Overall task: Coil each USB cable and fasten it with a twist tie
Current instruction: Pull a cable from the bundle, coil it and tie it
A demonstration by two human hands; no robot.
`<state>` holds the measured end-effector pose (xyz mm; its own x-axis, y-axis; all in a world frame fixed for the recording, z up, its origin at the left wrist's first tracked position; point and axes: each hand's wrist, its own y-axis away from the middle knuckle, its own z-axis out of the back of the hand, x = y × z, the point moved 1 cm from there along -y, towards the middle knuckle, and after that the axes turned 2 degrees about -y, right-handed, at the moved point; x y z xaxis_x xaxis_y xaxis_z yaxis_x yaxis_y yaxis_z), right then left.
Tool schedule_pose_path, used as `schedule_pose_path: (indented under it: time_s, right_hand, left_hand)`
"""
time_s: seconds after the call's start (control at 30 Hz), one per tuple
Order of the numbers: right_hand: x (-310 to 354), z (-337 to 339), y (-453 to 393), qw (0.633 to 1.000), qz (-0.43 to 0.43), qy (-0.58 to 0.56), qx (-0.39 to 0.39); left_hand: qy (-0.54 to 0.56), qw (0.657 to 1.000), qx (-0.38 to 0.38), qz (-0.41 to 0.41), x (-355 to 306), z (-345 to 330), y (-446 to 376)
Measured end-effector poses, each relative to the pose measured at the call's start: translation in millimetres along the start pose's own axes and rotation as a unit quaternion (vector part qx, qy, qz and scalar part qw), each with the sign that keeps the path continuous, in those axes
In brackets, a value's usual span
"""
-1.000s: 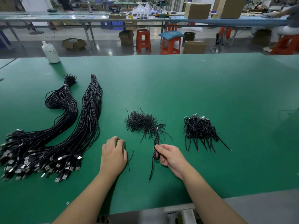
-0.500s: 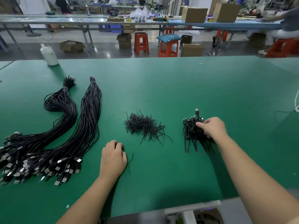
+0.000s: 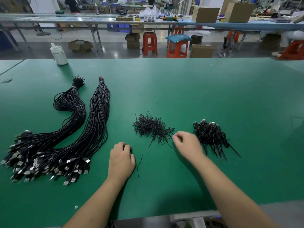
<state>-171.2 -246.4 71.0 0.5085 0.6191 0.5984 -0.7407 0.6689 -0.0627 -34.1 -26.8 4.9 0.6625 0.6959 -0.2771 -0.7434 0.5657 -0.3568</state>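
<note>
Black cables and black ties on green felt: that is my whole table point(image 3: 181, 89) just now. I judge I am between cables, with one more coil done and the next not yet taken up. My right hand point(image 3: 187, 145) hangs blurred between the heap of twist ties point(image 3: 152, 127) at its ten o'clock and the pile of finished coils point(image 3: 209, 134) at its three o'clock. Its thumb and forefinger look drawn close together near the ties, but the blur will not let me tell whether they pinch one or nothing. My left hand point(image 3: 121, 159) rests knuckles-up on the felt, fingers curled under; I see nothing in it. One loose tie point(image 3: 139, 165) lies just beside it at three o'clock, its length running from six to twelve with a slight bend.

The uncoiled USB cables point(image 3: 70, 137) lie well off at my left hand's nine o'clock in two long bundles. Their long axis sweeps from seven o'clock up to one o'clock, silver plugs fanned at the near end, bound tails pointing away toward the white bottle point(image 3: 59, 55).

Next, I reckon, I need a tie ready and one plug drawn free from the near fan without dragging its neighbours along.
</note>
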Motion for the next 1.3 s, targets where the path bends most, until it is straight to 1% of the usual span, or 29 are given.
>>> schedule_pose_path:
  time_s: [0.1, 0.2, 0.3, 0.37, 0.5, 0.57, 0.6, 0.67, 0.73, 0.77, 0.83, 1.0, 1.07, 1.1, 1.17, 1.23, 1.27, 1.3]
  right_hand:
    - [6, -47, 21, 1.0, -0.002, -0.001, 0.022]
    - [-3, -76, 35, 0.999, 0.039, 0.019, 0.005]
    - [-9, -80, 35, 0.999, 0.047, 0.0, -0.02]
    - [-10, -81, 31, 0.999, 0.048, -0.005, -0.02]
    - [-10, -83, 30, 0.998, 0.059, -0.002, -0.016]
    - [-11, -84, 30, 0.998, 0.058, -0.003, -0.015]
    - [-10, -84, 30, 0.998, 0.058, 0.0, -0.015]
    - [-9, -84, 31, 0.998, 0.057, 0.001, -0.017]
    - [-9, -83, 31, 0.998, 0.056, 0.001, -0.017]
    - [-9, -83, 32, 0.998, 0.056, 0.001, -0.016]
    - [-9, -83, 32, 0.998, 0.056, 0.002, -0.016]
    - [-8, -82, 33, 0.998, 0.058, -0.002, -0.016]
    - [-8, -82, 33, 0.998, 0.059, -0.004, -0.017]
    - [-8, -81, 34, 0.998, 0.059, -0.004, -0.017]
    - [-9, -81, 34, 0.998, 0.059, -0.005, -0.017]
    - [-9, -81, 35, 0.998, 0.059, -0.01, -0.018]
    - [-8, -80, 35, 0.998, 0.059, -0.012, -0.018]
    - [-8, -80, 35, 0.998, 0.059, -0.013, -0.019]
  left_hand:
    - [0.001, 1.0, -0.002, 0.017, 1, 1, 0]
    - [0.002, 1.0, 0.0, 0.03, 2, 1, 0]
    - [-0.008, 0.999, 0.001, 0.048, 2, 2, 2]
    - [-0.022, 0.998, -0.003, 0.061, 5, 6, 4]
    - [-0.116, 0.991, -0.015, 0.071, 39, 33, -11]
    - [-0.173, 0.978, 0.011, 0.116, 64, 52, -26]
    - [-0.201, 0.969, 0.038, 0.139, 74, 61, -32]
    - [-0.241, 0.948, 0.121, 0.17, 90, 72, -41]
    - [-0.242, 0.936, 0.184, 0.177, 100, 75, -47]
    - [-0.237, 0.936, 0.195, 0.173, 103, 76, -49]
    - [-0.235, 0.941, 0.185, 0.156, 104, 76, -51]
    - [-0.146, 0.972, 0.144, 0.116, 89, 80, -54]
    - [-0.073, 0.98, 0.149, 0.11, 79, 81, -56]
    - [-0.026, 0.98, 0.164, 0.113, 73, 81, -57]
    - [0.085, 0.964, 0.218, 0.124, 58, 80, -56]
    - [0.216, 0.925, 0.278, 0.144, 43, 80, -52]
    - [0.254, 0.911, 0.292, 0.142, 36, 80, -49]
    - [0.253, 0.914, 0.294, 0.119, 29, 80, -47]
